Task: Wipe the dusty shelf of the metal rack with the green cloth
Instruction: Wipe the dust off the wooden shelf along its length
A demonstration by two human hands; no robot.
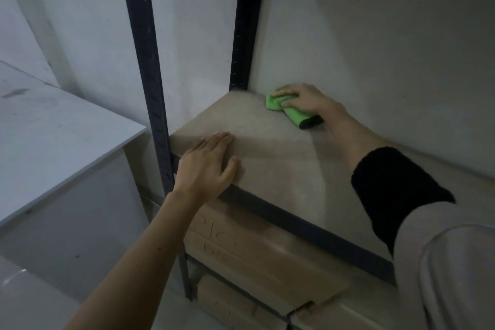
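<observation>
Right hand (302, 99) presses green cloth (286, 108) at shelf (267, 147) back corner, fingers curled over it; left hand (209, 163) flat, front edge (bracing); risk: bunched cloth skips corner dust

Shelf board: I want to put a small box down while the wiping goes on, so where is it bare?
The shelf board is bare across its middle, between the left hand resting flat at the front left corner and the right hand pressing the green cloth near the back upright. The front strip along the dark rail is also free. The back corner is crowded.
</observation>
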